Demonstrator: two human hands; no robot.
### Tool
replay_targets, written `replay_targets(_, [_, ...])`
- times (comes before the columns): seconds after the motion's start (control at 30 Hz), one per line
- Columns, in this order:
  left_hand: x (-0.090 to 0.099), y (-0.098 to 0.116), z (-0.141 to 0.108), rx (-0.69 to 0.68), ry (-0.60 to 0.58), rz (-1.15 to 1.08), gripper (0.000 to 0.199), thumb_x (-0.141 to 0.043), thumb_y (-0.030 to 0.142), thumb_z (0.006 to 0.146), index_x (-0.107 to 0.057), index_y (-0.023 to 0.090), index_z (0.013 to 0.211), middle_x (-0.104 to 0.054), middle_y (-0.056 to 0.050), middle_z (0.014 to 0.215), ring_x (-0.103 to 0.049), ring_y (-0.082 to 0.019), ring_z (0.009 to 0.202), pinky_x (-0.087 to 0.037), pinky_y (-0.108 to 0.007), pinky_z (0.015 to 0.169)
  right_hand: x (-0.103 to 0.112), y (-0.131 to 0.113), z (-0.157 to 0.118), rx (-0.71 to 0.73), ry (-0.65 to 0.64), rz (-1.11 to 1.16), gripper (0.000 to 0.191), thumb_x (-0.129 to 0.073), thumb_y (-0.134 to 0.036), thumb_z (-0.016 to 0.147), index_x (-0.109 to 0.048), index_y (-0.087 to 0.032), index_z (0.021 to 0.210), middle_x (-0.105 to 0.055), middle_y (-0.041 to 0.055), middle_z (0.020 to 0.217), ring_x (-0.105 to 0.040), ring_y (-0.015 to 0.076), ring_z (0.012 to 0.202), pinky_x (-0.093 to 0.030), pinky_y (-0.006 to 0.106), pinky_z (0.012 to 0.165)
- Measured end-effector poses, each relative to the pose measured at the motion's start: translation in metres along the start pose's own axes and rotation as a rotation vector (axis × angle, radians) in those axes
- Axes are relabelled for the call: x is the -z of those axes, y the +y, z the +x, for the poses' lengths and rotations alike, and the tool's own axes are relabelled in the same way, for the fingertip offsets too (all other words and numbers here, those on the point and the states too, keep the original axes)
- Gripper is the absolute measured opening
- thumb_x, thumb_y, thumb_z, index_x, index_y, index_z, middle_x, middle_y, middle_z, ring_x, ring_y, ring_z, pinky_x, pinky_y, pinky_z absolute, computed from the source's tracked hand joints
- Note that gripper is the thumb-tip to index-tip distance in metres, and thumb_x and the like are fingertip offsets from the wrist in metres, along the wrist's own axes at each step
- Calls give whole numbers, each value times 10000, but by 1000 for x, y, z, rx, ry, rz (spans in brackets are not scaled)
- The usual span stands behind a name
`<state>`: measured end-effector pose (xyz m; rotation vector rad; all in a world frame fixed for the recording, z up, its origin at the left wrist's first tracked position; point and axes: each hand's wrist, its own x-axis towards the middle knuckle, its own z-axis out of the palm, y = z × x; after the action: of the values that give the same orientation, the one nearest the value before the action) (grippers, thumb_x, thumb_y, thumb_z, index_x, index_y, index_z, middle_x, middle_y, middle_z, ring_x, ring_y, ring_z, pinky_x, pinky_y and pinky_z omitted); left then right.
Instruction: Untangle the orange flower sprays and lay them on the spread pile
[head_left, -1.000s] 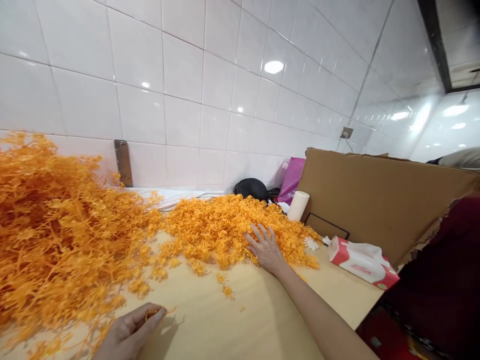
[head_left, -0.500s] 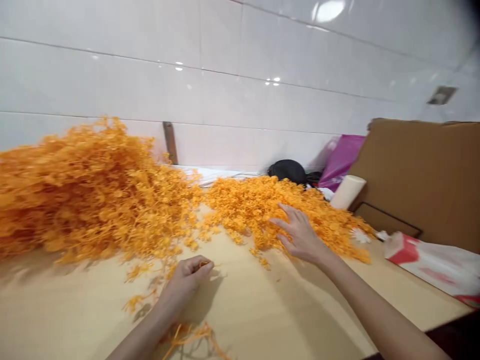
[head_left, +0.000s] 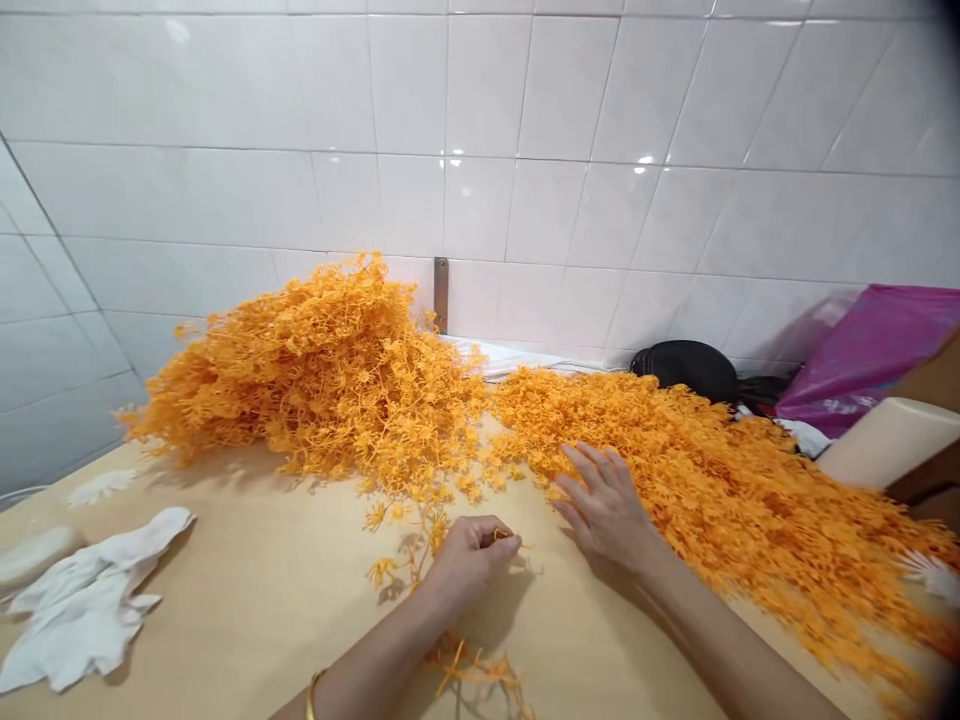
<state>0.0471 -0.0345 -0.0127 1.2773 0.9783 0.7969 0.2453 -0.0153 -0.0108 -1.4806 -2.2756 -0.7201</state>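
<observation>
My left hand (head_left: 476, 555) is closed in a pinch low over the table. Between thumb and fingers is a thin orange plastic flower stem (head_left: 501, 533), mostly hidden by the fingers. Fingers spread, my right hand (head_left: 604, 505) lies palm down at the near left edge of a wide flat pile of orange plastic flower sprigs (head_left: 675, 440); whether the fingertips touch it I cannot tell. To the left rises a taller heap of the same sprigs (head_left: 315, 370). A few loose sprigs (head_left: 386, 570) lie beside my left hand, and bare orange stems (head_left: 487, 672) lie below that wrist.
At the left of the wooden table (head_left: 247, 590) lie a crumpled white cloth (head_left: 90, 600) and a white flower-shaped piece (head_left: 103, 486). Behind the right pile are a black case (head_left: 686, 368), a purple bag (head_left: 862, 355) and a pale roll (head_left: 889, 440). A tiled wall (head_left: 480, 100) closes the back.
The view has swung left, bringing the white cloth in. My right hand has come back toward me and closer to my left hand. The left keeps its pinch on the stem.
</observation>
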Motion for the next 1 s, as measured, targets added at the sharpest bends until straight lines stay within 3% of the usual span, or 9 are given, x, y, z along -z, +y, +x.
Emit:
replay_targets(0.17, [1,2,-1,-16,-8,-12,278,-577,393,603,-491,140,528,-351,60,413,-241,-42,391,-160,-220,434,-29,-40,44,135,-102,71,374,-299,-321,860,-463,-241,1187,-370,48,1322,-244,259,1222,-143,488,977])
replay_targets(0.33, [2,-1,2,14,-12,-6,282,-581,417,595,-531,140,573,-389,53,431,-253,-47,392,-156,-221,428,-62,-13,56,-30,-189,-57,370,-340,-276,838,-489,-193,1167,-437,85,1269,-262,311,1206,-107,574,941])
replay_targets(0.43, [3,-3,5,10,-23,20,302,-583,435,596,-523,141,561,-368,56,425,-246,-46,392,-154,-222,425,-58,1,52,-98,-182,-89,338,-394,-251,810,-533,-185,1111,-460,99,1241,-278,319,1192,-119,567,940])
replay_targets(0.53, [5,-4,6,10,-7,49,315,-538,451,646,-507,146,573,-308,67,398,-221,-46,378,-137,-222,416,-39,-5,45,-149,-134,4,349,-452,-248,773,-534,-185,1106,-427,112,1265,-278,320,1189,-160,537,946])
replay_targets(0.67, [6,-5,7,-50,28,30,318,-444,459,724,-472,162,615,-256,80,378,-206,-53,359,-155,-220,404,-6,-26,32,-268,-70,473,294,-400,-257,806,-579,-171,1024,-544,116,1111,-446,257,1056,-336,431,884])
replay_targets(0.83, [9,-5,8,-201,70,101,311,-392,411,765,-394,175,561,-327,54,431,-302,-67,411,-253,-215,446,15,-47,15,-388,-382,1414,410,-459,-403,783,-480,-191,1134,-600,81,949,-582,173,803,-465,311,664])
replay_targets(0.9, [10,-1,6,-241,76,168,311,-356,381,785,-398,169,560,-370,35,487,-346,-76,465,-283,-215,483,13,-53,11,-395,-428,1541,445,-529,-410,736,-476,-184,1117,-600,61,878,-576,147,724,-457,275,608])
replay_targets(1.0, [11,12,-3,-235,50,358,283,-347,308,785,-424,160,557,-396,20,533,-367,-89,521,-284,-223,508,1,-56,7,-446,-354,1527,302,-559,-396,711,-564,-166,906,-566,7,693,-512,101,571,-405,227,516])
